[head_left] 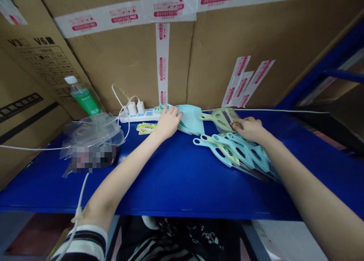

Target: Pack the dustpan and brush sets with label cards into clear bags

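Blue shelf [176, 185] under dustpans [192, 118] (taped cartons [127, 60] behind)

Blue counter [176, 192] set against brown corrugated cartons [119, 67], their seams sealed with white tape [162, 63] printed in red; further strips of the tape [247, 82] hang on the carton face at right. Back edge: a white power strip [139, 117] carrying two white plug chargers [136, 108], with white cords [122, 98] looping from them. Left: a white-capped bottle of green liquid [83, 98] stands beside a crumpled clear plastic bag [91, 134], which lies on the counter; a pixelated object [93, 158] rests at the bag's front, its form obscured. Yellow printed cards [146, 128] lie flat before the strip. Right: blue shelf framing [335, 56].
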Available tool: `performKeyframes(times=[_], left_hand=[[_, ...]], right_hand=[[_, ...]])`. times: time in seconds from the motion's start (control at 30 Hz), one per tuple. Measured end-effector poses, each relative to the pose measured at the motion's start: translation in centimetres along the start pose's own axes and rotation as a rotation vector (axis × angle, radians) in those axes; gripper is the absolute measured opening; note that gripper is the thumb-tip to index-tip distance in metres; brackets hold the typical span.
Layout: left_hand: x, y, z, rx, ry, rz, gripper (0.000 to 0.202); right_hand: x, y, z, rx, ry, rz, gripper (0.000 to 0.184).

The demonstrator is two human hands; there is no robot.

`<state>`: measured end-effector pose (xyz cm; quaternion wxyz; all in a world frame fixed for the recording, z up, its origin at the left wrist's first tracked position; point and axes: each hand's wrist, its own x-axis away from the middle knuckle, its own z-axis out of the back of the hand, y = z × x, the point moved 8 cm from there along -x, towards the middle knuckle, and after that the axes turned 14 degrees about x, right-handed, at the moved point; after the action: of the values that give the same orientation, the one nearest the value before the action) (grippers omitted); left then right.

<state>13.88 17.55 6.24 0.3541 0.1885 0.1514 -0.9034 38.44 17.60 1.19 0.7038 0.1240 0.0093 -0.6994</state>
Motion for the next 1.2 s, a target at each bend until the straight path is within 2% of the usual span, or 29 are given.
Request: performKeyframes(times=[0.13,0.23,0.37,0.57,0.67,0.77,0.87,0.97,1.2], left_hand=[[-0.2,3.2,-0.8,0.044,-0.072,-0.145,0.033],[-0.1,4.0,-1.7,0.067,-0.126,-0.181,0.031],[0.3,3.5,-2.2,0.062,-0.158,-0.164,0.027],[0.6,2.9,-2.0,0.03,-0.13,-0.134,0.025],[0.7,2.9,-2.1,0.024,-0.121,-0.122,0.025],[0.8,2.9,-2.1,0.024,-0.114,-0.122,0.024],[0.9,3.0,-2.0,0.017,-0.1,-0.133,0.023],[1.1,3.0,-1.9,0.011,-0.087,-0.139,0.023],[0.9,3.1,-1.9,0.007,-0.108,-0.175,0.022]], right_hand=[[1.1,-1.2,0.8,-0.008,-0.028,0.011,0.03],[1.9,-1.8,1.3,-0.025,-0.016,0.038,0.027],[3.0,-2.8,2.5,-0.123,0.079,0.166,0.033],[5.0,-3.0,4.3,-0.248,0.041,0.33,0.043],[5.4,-2.7,4.8,-0.303,-0.001,0.334,0.037],[5.3,-2.6,4.8,-0.388,-0.062,0.271,0.025],[5.2,-3.2,5.2,-0.431,-0.069,0.241,0.023],[5.4,-4.3,6.0,-0.445,-0.029,0.291,0.029],[6.2,-6.7,7.5,-0.345,0.157,0.465,0.041]])
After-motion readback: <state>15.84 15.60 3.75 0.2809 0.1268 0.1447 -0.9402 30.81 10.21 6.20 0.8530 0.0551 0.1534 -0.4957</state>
